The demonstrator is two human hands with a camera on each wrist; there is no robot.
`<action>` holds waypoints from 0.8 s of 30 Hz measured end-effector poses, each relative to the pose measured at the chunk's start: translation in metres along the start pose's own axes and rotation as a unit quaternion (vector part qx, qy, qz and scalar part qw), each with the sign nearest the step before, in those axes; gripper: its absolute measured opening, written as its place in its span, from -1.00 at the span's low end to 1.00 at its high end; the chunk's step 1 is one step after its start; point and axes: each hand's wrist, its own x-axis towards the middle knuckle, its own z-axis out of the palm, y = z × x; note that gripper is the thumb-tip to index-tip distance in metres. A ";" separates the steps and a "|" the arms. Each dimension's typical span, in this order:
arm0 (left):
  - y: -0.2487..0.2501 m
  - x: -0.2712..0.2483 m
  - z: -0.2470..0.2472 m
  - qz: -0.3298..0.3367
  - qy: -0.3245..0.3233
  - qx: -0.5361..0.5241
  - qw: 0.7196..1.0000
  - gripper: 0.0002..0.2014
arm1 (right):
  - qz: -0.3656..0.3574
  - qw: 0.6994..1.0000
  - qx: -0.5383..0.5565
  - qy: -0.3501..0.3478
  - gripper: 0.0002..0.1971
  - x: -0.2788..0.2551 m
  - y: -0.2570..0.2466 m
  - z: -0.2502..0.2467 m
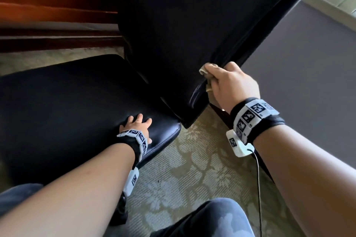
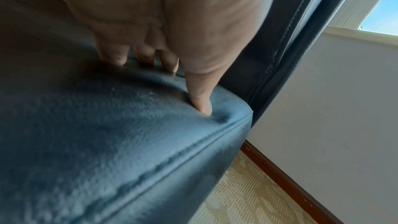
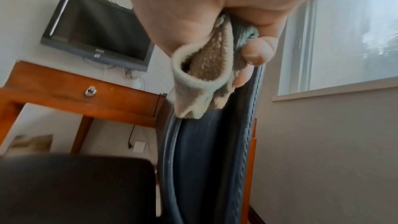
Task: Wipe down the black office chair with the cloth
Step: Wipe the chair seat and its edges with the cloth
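The black chair's padded seat (image 1: 67,106) fills the left of the head view, and its tall backrest (image 1: 192,25) rises in the middle. My left hand (image 1: 137,124) rests spread on the seat's near right corner, thumb (image 2: 202,101) and fingertips denting the leather (image 2: 107,142). My right hand (image 1: 229,82) grips a bunched beige cloth (image 1: 207,70) folded over the backrest's lower right edge. In the right wrist view the cloth (image 3: 200,74) wraps the stitched edge (image 3: 206,159), with the thumb (image 3: 256,54) pinching it from the far side.
A wooden desk (image 3: 86,91) with a drawer lock stands just beyond the chair, under a wall-mounted screen (image 3: 99,30). Patterned carpet (image 1: 183,169) lies below my arms. A wall with dark baseboard (image 2: 290,181) and a window (image 3: 355,31) are to the right.
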 end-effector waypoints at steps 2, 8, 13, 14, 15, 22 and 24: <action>0.000 0.000 0.001 0.001 0.006 0.001 1.000 -0.16 | 0.024 0.998 0.024 0.060 -0.63 0.008 0.012 -0.005; -0.001 0.003 0.002 -0.001 -0.002 -0.003 1.000 -0.15 | 0.002 1.000 0.004 -0.022 -0.64 -0.007 -0.007 0.015; -0.001 0.009 -0.002 -0.003 -0.006 0.017 1.000 -0.16 | 0.042 0.996 0.036 0.074 -0.64 0.015 0.012 0.005; 0.000 0.011 -0.003 -0.005 -0.007 0.022 1.000 -0.16 | 0.056 0.994 0.044 0.088 -0.63 0.017 0.015 0.004; 0.000 0.012 -0.003 -0.006 -0.009 0.029 1.000 -0.16 | 0.053 0.994 0.039 0.082 -0.62 0.015 0.014 0.005; 0.000 0.014 0.001 -0.006 -0.001 0.025 1.000 -0.15 | 0.001 1.000 0.020 0.024 -0.63 0.010 0.003 0.002; 0.001 0.014 0.001 -0.006 0.002 0.032 0.999 -0.15 | 0.039 0.995 0.042 0.086 -0.59 0.030 0.020 -0.020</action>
